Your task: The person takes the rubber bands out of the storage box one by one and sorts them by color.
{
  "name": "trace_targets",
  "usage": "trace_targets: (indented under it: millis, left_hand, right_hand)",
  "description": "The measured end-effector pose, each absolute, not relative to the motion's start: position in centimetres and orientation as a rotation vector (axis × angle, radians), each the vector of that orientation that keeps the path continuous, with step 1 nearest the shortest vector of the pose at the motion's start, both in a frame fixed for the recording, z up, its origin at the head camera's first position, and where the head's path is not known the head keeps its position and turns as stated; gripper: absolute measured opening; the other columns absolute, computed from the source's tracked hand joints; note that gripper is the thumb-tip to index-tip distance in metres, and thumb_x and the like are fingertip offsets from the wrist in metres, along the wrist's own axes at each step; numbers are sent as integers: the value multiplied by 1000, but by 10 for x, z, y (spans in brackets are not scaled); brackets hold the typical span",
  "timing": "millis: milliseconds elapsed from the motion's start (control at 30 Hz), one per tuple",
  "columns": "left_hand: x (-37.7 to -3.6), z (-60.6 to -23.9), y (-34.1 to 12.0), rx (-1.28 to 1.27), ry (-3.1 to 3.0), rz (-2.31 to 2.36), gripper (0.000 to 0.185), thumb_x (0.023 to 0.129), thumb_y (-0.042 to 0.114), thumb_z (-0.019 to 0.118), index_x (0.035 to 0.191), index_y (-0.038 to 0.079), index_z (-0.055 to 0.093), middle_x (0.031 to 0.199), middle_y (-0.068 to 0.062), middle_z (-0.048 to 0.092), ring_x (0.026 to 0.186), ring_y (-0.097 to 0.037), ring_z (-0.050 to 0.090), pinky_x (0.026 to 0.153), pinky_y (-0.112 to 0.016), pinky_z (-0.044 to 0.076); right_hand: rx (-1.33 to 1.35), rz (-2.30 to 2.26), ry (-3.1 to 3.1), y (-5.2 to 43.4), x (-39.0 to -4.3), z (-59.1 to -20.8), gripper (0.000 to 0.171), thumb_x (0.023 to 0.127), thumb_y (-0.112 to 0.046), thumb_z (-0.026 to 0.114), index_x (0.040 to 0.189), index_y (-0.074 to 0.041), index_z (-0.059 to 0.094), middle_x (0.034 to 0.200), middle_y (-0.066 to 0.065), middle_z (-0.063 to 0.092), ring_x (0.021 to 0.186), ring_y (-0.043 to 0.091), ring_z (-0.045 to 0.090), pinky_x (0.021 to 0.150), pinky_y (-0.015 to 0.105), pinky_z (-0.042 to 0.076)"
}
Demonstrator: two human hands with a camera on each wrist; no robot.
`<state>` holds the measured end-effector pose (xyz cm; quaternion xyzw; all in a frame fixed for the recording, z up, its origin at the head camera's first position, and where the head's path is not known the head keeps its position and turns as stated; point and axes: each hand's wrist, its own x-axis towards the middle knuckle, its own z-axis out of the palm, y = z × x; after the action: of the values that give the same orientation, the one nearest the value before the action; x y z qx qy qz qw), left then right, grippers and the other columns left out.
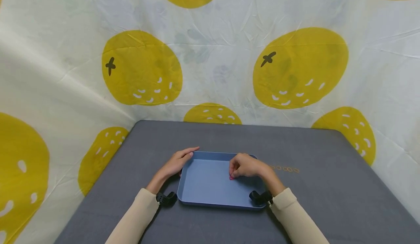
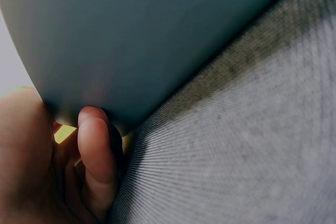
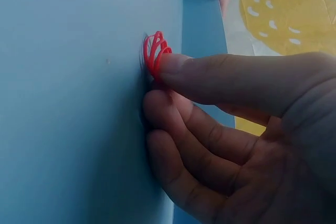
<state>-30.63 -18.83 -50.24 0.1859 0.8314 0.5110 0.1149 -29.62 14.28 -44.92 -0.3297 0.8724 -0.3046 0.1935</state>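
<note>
A shallow blue tray [image 1: 197, 193] lies on the grey table [image 1: 328, 200]. My left hand [image 1: 178, 162] rests against the tray's far left corner with straight fingers; in the left wrist view its fingertip [image 2: 94, 140] lies against the tray's outer wall [image 2: 136, 40]. My right hand [image 1: 244, 166] is over the tray's right half and pinches a small bunch of red rubber bands [image 1: 231, 178] against the tray floor. In the right wrist view the thumb [image 3: 220, 80] presses the red bands [image 3: 155, 52] onto the blue floor [image 3: 79, 103], the other fingers curled beneath.
Several thin yellowish rubber bands [image 1: 284, 169] lie in a row on the table just right of the tray. A white cloth with big yellow fruit prints [image 1: 300, 67] hangs behind and beside the table. Small black wrist cameras [image 1: 165, 198] sit at both cuffs.
</note>
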Motion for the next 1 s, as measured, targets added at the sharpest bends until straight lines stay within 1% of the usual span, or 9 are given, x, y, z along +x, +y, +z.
trace_targets:
  millis: [67,167,300,333,433,567,733,833,1000]
  left_hand:
    - [-307,-504,-189,547,2435,1498,45,113,37,42,157,27,48,155,-14,52,39,-17,45,42,-39,50]
    - [-305,-499,-188,538,2434,1473,45,114,31,41,158,22,46,153,-17,53,38,-17,45,42,-39,50]
    - [-305,-499,-186,530,2426,1466,46,114,28,39,159,19,44,152,-19,54,38,-19,45,43,-40,50]
    - [-305,-501,-186,535,2426,1471,46,114,29,39,159,19,44,152,-19,54,39,-20,45,42,-39,49]
    - [-308,-506,-185,541,2424,1493,46,113,35,41,158,25,46,153,-16,53,39,-20,44,41,-37,47]
    - [-307,-506,-185,552,2422,1514,45,112,38,43,156,28,49,151,-14,55,38,-20,44,41,-37,48]
    - [-307,-506,-186,555,2435,1506,44,113,37,43,155,29,50,151,-13,55,38,-19,44,41,-38,48]
    - [-307,-505,-186,544,2445,1495,43,113,37,43,154,31,50,151,-12,55,39,-19,44,42,-39,49]
    - [-307,-504,-187,538,2451,1489,43,113,37,43,155,30,50,151,-13,55,39,-19,44,42,-40,50]
  right_hand:
    - [-920,-861,2439,143,-296,-450,11,88,3,74,82,-7,74,76,0,71,67,6,58,62,21,49]
    - [-914,-874,2429,143,-296,-450,10,87,4,74,83,-5,74,77,1,72,67,5,59,62,21,49]
    - [-945,-862,2426,146,-295,-448,11,87,4,74,82,-5,76,77,2,73,66,5,59,61,20,49]
    - [-953,-856,2428,146,-295,-447,12,88,4,73,82,-5,76,77,2,73,66,5,58,61,20,49]
    - [-951,-854,2424,148,-294,-446,13,88,4,72,81,-6,76,76,0,72,65,5,56,59,21,48]
    - [-917,-885,2418,148,-294,-446,12,91,1,70,82,-5,75,76,1,72,64,6,57,58,21,48]
    - [-889,-915,2420,147,-294,-447,10,94,-2,71,86,-4,76,78,2,72,65,8,59,59,22,50]
    - [-873,-927,2430,146,-295,-448,8,93,-1,72,87,-5,76,78,2,72,66,9,60,59,23,51]
    - [-891,-930,2451,145,-296,-447,9,92,-1,73,86,-6,77,78,2,73,66,8,61,59,23,51]
